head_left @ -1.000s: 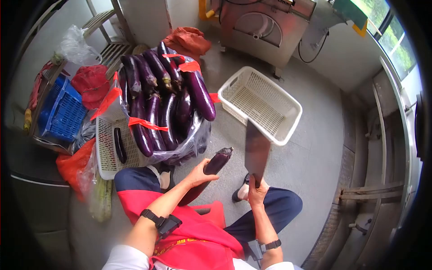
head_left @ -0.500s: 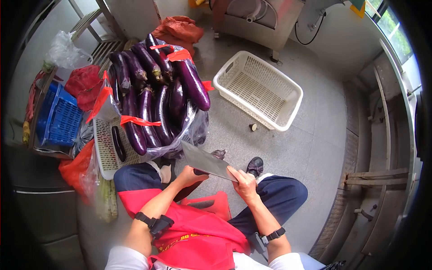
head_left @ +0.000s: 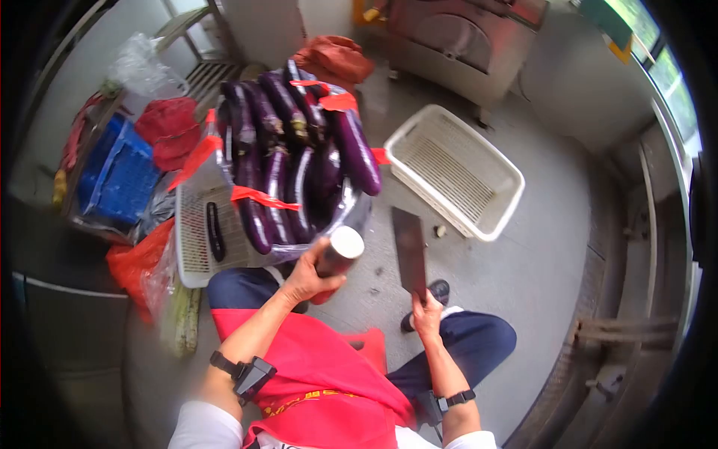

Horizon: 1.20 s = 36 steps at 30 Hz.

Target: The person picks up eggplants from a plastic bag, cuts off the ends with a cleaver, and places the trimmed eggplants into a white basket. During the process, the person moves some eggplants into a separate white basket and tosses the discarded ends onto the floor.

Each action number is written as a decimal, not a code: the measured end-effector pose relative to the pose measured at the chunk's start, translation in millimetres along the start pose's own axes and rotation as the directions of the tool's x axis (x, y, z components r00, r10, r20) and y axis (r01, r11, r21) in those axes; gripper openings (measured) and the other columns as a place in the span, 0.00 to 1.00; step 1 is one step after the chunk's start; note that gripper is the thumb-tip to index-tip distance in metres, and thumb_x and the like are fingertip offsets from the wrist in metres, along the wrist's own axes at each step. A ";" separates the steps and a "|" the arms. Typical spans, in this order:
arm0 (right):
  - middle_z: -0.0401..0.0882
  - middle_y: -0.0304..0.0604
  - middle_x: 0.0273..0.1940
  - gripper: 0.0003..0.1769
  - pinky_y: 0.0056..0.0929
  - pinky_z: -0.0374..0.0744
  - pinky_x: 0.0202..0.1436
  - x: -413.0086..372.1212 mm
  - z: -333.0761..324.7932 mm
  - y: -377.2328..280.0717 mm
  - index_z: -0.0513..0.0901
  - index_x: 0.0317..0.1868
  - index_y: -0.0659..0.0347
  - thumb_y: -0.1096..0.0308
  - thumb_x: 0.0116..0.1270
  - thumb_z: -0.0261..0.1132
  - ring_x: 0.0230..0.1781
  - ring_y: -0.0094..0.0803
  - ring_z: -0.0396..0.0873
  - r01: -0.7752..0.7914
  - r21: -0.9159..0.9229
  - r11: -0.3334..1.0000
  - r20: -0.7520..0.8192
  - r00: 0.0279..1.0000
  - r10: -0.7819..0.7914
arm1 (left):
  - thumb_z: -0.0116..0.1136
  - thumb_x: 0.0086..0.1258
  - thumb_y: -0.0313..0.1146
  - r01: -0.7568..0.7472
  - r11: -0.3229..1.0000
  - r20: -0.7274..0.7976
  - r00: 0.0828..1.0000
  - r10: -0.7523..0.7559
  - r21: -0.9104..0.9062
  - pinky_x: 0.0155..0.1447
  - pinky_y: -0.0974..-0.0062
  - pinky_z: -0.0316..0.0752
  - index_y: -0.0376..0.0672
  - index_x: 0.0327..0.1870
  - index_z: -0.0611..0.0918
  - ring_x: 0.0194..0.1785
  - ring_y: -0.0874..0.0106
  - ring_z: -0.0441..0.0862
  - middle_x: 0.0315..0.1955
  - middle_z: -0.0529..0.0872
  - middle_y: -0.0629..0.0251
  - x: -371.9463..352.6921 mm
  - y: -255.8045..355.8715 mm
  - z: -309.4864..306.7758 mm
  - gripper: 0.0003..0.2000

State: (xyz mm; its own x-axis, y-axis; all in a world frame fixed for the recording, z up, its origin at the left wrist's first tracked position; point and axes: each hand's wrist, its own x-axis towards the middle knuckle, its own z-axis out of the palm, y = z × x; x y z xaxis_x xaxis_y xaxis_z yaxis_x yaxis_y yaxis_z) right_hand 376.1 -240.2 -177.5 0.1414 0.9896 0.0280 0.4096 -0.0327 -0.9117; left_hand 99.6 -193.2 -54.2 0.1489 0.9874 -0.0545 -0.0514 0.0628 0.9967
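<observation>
My left hand (head_left: 305,278) is wrapped round a dark eggplant (head_left: 335,262) whose white cut end faces up. To its right, my right hand (head_left: 427,314) grips a cleaver (head_left: 409,251) by the handle, its broad blade upright and apart from the eggplant. Many whole purple eggplants (head_left: 277,187) lie in a plastic-lined container beyond my left hand. A small cut piece (head_left: 440,231) rests on the floor near the white basket (head_left: 389,173).
A white crate (head_left: 187,247) with a slim dark eggplant (head_left: 215,232) stands at the left. Near it are a blue crate (head_left: 123,179), red bags (head_left: 166,135) and an orange bag (head_left: 142,269). A metal machine (head_left: 449,52) stands at the back.
The cleaver and the eggplant, close together before, are now apart. My right hand has swung the blade upright; my left hand has raised the eggplant, showing its white cut end. The view has shifted.
</observation>
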 end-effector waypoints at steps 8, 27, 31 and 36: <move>0.68 0.26 0.20 0.04 0.17 0.60 0.20 6.9 12.4 5.9 0.79 0.35 0.64 0.72 0.67 0.59 0.18 0.13 0.60 -0.251 0.388 0.887 0.005 0.963 0.270 | 0.57 0.57 0.32 -0.695 0.714 -0.656 0.497 0.567 0.090 0.53 0.69 0.72 0.39 0.49 0.74 0.44 0.70 0.77 0.39 0.80 0.61 -20.2 170.1 -146.5 0.17; 0.67 0.27 0.17 0.05 0.19 0.58 0.16 8.4 22.3 -10.9 0.78 0.33 0.62 0.72 0.67 0.58 0.14 0.14 0.60 -0.218 0.332 0.918 0.020 0.974 0.224 | 0.69 0.49 0.44 0.675 0.230 -0.661 0.736 -0.145 0.701 0.58 0.55 0.72 0.41 0.66 0.47 0.55 0.44 0.74 0.54 0.69 0.34 127.5 42.4 -177.4 0.49; 0.67 0.26 0.18 0.04 0.18 0.58 0.18 6.9 15.3 -13.5 0.79 0.36 0.63 0.73 0.67 0.59 0.16 0.12 0.60 -0.246 0.362 0.899 0.035 0.968 0.250 | 0.69 0.45 0.34 0.539 0.548 -0.557 0.816 -0.153 0.639 0.57 0.60 0.72 0.44 0.64 0.49 0.53 0.45 0.76 0.51 0.72 0.36 110.0 45.4 -184.1 0.46; 0.68 0.29 0.18 0.06 0.19 0.62 0.17 5.3 15.9 -33.1 0.77 0.35 0.63 0.69 0.68 0.59 0.15 0.16 0.64 -0.233 0.349 0.908 0.002 0.969 0.247 | 0.66 0.36 0.23 0.229 0.873 -0.252 0.959 -0.127 0.431 0.53 0.73 0.72 0.38 0.65 0.50 0.47 0.68 0.76 0.43 0.78 0.56 79.4 79.1 -173.9 0.49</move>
State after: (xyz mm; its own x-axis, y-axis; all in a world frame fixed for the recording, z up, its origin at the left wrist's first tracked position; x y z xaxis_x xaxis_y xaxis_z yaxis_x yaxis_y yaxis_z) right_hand 349.0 -231.6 -153.7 0.2361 0.9510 -0.1994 0.0247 -0.2110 -0.9772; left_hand -64.4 -84.6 9.8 -0.0994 0.9759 -0.1943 0.4154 0.2182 0.8831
